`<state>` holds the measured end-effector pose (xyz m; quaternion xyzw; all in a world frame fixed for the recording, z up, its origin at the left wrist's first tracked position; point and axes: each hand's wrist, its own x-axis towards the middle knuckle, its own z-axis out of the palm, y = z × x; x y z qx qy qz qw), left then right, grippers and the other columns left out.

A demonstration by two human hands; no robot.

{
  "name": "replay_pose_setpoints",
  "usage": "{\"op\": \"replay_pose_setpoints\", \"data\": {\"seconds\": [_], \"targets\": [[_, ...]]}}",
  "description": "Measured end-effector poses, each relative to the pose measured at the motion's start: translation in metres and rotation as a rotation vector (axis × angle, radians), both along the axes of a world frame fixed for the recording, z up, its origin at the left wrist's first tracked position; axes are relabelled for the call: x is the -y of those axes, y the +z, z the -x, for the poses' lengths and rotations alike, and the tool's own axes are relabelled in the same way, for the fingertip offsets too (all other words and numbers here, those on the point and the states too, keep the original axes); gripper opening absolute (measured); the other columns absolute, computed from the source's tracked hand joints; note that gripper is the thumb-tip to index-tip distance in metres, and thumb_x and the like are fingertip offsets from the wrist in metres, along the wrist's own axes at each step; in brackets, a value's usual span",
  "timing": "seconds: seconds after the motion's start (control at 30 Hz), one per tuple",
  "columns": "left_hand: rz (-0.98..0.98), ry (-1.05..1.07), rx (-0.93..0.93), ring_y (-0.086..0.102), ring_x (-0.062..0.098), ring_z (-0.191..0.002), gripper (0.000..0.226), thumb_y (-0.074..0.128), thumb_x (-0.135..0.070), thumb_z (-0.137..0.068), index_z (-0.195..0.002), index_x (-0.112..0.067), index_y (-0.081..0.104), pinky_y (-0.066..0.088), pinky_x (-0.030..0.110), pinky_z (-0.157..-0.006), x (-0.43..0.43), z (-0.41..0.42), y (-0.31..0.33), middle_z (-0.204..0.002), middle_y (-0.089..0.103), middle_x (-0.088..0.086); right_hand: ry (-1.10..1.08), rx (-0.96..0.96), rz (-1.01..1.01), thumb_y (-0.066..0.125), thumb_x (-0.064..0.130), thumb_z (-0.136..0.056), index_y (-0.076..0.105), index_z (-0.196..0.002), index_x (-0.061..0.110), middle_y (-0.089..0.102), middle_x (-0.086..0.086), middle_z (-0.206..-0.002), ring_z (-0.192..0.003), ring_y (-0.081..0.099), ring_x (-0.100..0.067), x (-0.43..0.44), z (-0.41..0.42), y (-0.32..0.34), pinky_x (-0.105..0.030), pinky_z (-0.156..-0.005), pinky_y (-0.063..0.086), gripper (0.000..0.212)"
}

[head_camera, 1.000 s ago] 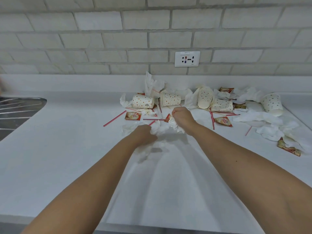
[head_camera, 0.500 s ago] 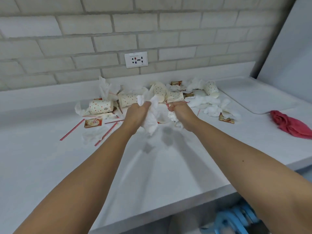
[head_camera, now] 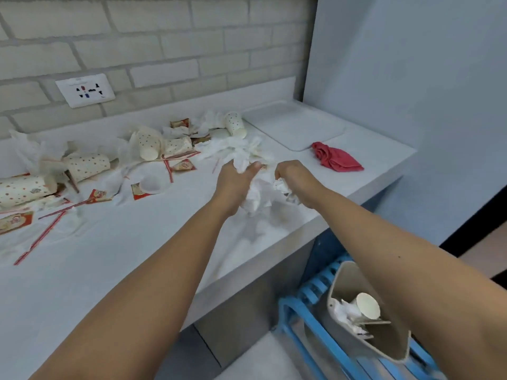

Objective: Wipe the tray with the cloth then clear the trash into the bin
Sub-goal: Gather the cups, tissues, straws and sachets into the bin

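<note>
Both left hand (head_camera: 233,183) and right hand (head_camera: 297,175) tight around crumpled tissues (head_camera: 253,194).

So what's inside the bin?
A paper cup and crumpled tissues lie in the bin. The right arm covers one side, and the bottom is hidden.

Spreading smooth, matt and white across the near side as a stone-like counter (head_camera: 109,256). Sitting far right as a pale, smooth, plastic-looking tray (head_camera: 293,124). Bunching soft and creased just nearer as a red cloth (head_camera: 336,159). Hanging thin, crumpled and matt at the middle as white paper tissue (head_camera: 255,196). Lying at left as matt dotted paper cups (head_camera: 87,165) among glossy sachets (head_camera: 183,165). Standing rough and matt at the far side as painted brick wall (head_camera: 164,37).
</note>
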<state>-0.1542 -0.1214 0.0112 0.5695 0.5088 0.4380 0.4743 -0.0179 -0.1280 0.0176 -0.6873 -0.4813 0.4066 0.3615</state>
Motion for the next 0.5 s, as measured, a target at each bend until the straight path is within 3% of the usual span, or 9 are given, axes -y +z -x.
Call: {"op": "replay_pose_setpoints", "data": {"seconds": [0.07, 0.1, 0.2, 0.3, 0.37, 0.43, 0.5], "targets": [[0.026, -0.058, -0.026, 0.053, 0.025, -0.119, 0.055, 0.046, -0.050, -0.092, -0.131, -0.011, 0.050, 0.044, 0.031, -0.092, 0.016, -0.044, -0.006, -0.128, 0.057, 0.004, -0.008, 0.031, -0.004, 0.040, 0.002, -0.089, 0.044, -0.064, 0.017, 0.041, -0.001, -0.073, -0.060, 0.038, -0.009, 0.016, -0.038, -0.008, -0.021, -0.053, 0.031, 0.029], [0.050, -0.077, -0.048, 0.049, 0.025, -0.124, 0.062, 0.038, -0.057, -0.092, -0.133, -0.011, 0.047, 0.040, 0.034, -0.097, 0.026, -0.063, -0.008, -0.132, 0.054, 0.004, -0.021, 0.046, -0.002, 0.039, 0.003, -0.090, 0.044, -0.065, 0.019, 0.042, 0.000, -0.076, -0.061, 0.038, -0.007, 0.025, -0.055, -0.014, -0.020, -0.054, 0.032, 0.030], [0.072, -0.176, -0.132, 0.056, 0.022, -0.102, 0.068, 0.019, -0.062, -0.093, -0.104, -0.009, 0.060, 0.041, 0.031, -0.087, 0.054, -0.114, -0.024, -0.104, 0.062, 0.004, -0.066, 0.072, -0.003, 0.035, 0.002, -0.090, 0.048, -0.064, 0.016, 0.049, -0.002, -0.079, -0.065, 0.044, -0.014, 0.049, -0.104, -0.038, -0.025, -0.055, 0.035, 0.032], [0.187, -0.222, -0.188, 0.059, 0.025, -0.099, 0.064, 0.019, -0.056, -0.096, -0.101, -0.011, 0.063, 0.045, 0.037, -0.094, 0.073, -0.152, -0.060, -0.103, 0.064, 0.011, -0.073, 0.138, 0.007, 0.038, 0.002, -0.092, 0.046, -0.063, 0.020, 0.052, 0.003, -0.079, -0.070, 0.044, -0.006, 0.075, -0.146, -0.067, -0.017, -0.063, 0.036, 0.035], [0.204, -0.250, -0.242, 0.057, 0.027, -0.094, 0.047, 0.028, -0.046, -0.097, -0.089, -0.013, 0.060, 0.045, 0.037, -0.093, 0.082, -0.170, -0.089, -0.096, 0.062, 0.013, -0.125, 0.166, 0.065, 0.040, 0.002, -0.092, 0.052, -0.068, 0.014, 0.049, 0.002, -0.078, -0.071, 0.044, -0.007, 0.094, -0.170, -0.094, -0.019, -0.064, 0.034, 0.029], [0.149, -0.324, -0.354, 0.052, 0.023, -0.081, 0.044, 0.029, -0.032, -0.101, -0.079, -0.003, 0.054, 0.041, 0.034, -0.082, 0.093, -0.185, -0.110, -0.082, 0.055, 0.013, -0.214, 0.193, 0.107, 0.040, 0.003, -0.091, 0.059, -0.082, 0.004, 0.057, -0.008, -0.092, -0.087, 0.051, -0.019, 0.111, -0.192, -0.125, -0.026, -0.072, 0.035, 0.021], [0.096, -0.347, -0.466, 0.045, 0.021, -0.072, 0.044, 0.026, -0.025, -0.103, -0.066, -0.006, 0.042, 0.036, 0.034, -0.075, 0.103, -0.193, -0.129, -0.070, 0.047, 0.009, -0.265, 0.215, 0.164, 0.036, 0.006, -0.093, 0.059, -0.094, 0.004, 0.060, -0.012, -0.104, -0.102, 0.054, -0.028, 0.129, -0.205, -0.153, -0.027, -0.077, 0.035, 0.023]]}}
